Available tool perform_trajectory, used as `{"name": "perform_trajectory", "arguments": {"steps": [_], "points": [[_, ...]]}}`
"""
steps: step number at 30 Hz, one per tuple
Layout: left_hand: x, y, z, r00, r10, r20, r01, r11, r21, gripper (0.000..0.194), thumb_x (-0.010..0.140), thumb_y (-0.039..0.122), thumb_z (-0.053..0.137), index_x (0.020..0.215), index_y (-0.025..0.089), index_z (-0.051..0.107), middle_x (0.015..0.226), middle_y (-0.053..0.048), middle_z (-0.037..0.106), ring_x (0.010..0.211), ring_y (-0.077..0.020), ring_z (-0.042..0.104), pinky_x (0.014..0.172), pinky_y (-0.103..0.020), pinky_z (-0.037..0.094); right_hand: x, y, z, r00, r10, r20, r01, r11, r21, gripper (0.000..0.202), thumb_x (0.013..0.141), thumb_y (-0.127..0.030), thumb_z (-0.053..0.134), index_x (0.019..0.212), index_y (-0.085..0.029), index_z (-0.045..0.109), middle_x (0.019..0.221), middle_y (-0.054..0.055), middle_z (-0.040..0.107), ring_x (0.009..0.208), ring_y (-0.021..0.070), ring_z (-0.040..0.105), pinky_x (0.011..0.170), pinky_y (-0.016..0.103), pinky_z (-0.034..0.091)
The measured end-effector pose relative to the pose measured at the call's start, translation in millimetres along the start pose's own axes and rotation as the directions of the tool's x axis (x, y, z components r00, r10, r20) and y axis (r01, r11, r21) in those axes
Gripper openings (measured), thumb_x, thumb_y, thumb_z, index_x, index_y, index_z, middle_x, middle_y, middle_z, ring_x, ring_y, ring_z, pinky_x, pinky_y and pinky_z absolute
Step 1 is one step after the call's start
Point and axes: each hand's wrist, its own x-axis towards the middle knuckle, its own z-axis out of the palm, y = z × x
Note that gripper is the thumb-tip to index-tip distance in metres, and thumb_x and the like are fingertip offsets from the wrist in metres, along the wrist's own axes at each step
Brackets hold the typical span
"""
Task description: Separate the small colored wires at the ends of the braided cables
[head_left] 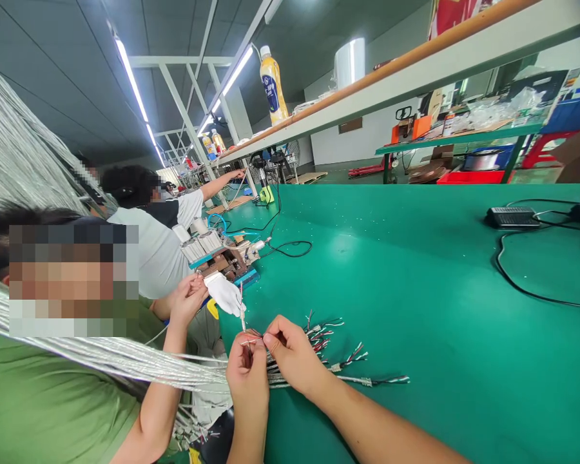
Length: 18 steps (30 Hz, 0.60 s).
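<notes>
Your left hand point(248, 366) and right hand point(292, 353) pinch thin wires point(252, 341), fingertips nearly meeting, above the green table point(415, 277); the cable bundle point(193, 370) beside them runs sideways, loose ends pointing right.

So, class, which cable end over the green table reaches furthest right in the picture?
The lowest cable end there: its black and white wires reach past the others, which stop further left.

Counting around the green table point(415, 258)
At the table's left side: one left hand point(247, 370), one right hand point(294, 354), one machine point(225, 258), one white glove point(226, 294). On the table: wires point(366, 381), too many to count. Up past the table: one shelf point(415, 76) with three bottles point(274, 90).
</notes>
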Motion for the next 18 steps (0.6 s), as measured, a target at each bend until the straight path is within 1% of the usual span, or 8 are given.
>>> {"name": "perform_trajectory", "arguments": {"steps": [6, 10, 15, 17, 18], "points": [[-1, -3, -2.3, 1.0, -0.016, -0.017, 0.016, 0.999, -0.042, 0.017, 0.085, 0.032, 0.065, 0.079, 0.02, 0.057, 0.081, 0.001, 0.054, 0.084, -0.0131, 0.053, 0.08, -0.021, 0.046, -1, -4, 0, 1.0, -0.015, 0.018, 0.017, 0.997, -0.072, 0.016, 0.089, -0.026, 0.053, 0.075, -0.019, 0.05, 0.073, -0.002, 0.052, 0.069, 0.0136, 0.045, 0.063, 0.026, 0.034], [-2, -7, -3.9, 0.998, -0.034, -0.062, 0.03, 0.998, -0.057, 0.016, 0.086, 0.033, 0.064, 0.082, 0.02, 0.057, 0.088, 0.0, 0.055, 0.089, -0.0138, 0.052, 0.082, -0.023, 0.045, -2, -7, 0, 0.999, -0.038, 0.016, 0.039, 0.995, -0.097, 0.015, 0.089, -0.024, 0.053, 0.075, -0.019, 0.05, 0.074, -0.001, 0.053, 0.071, 0.0139, 0.046, 0.065, 0.026, 0.034], [-2, -11, -5.4, 0.99, -0.053, -0.133, 0.042, 0.995, -0.086, 0.019, 0.084, 0.036, 0.066, 0.085, 0.02, 0.055, 0.09, 0.0, 0.054, 0.092, -0.0145, 0.053, 0.084, -0.025, 0.044, -4, -9, 2, 0.999, -0.047, 0.01, 0.047, 0.996, -0.075, 0.017, 0.088, -0.024, 0.052, 0.073, -0.019, 0.049, 0.073, -0.001, 0.052, 0.07, 0.0141, 0.044, 0.065, 0.027, 0.034], [-2, -9, -5.5, 0.983, -0.054, -0.175, 0.041, 0.996, -0.081, 0.02, 0.082, 0.036, 0.066, 0.085, 0.02, 0.055, 0.092, -0.001, 0.054, 0.091, -0.0148, 0.053, 0.081, -0.025, 0.044, -4, -7, 3, 0.999, -0.05, 0.009, 0.051, 0.996, -0.067, 0.018, 0.089, -0.027, 0.052, 0.073, -0.019, 0.048, 0.072, -0.001, 0.051, 0.07, 0.0142, 0.043, 0.065, 0.027, 0.034], [-2, -8, -5.4, 0.976, -0.059, -0.208, 0.042, 0.995, -0.086, 0.021, 0.082, 0.036, 0.066, 0.085, 0.019, 0.054, 0.092, 0.0, 0.054, 0.086, -0.0136, 0.053, 0.076, -0.024, 0.044, -3, -5, 3, 0.999, -0.05, -0.005, 0.049, 0.997, -0.054, 0.019, 0.089, -0.029, 0.052, 0.073, -0.019, 0.048, 0.072, -0.001, 0.05, 0.07, 0.0142, 0.043, 0.064, 0.027, 0.033]]}}
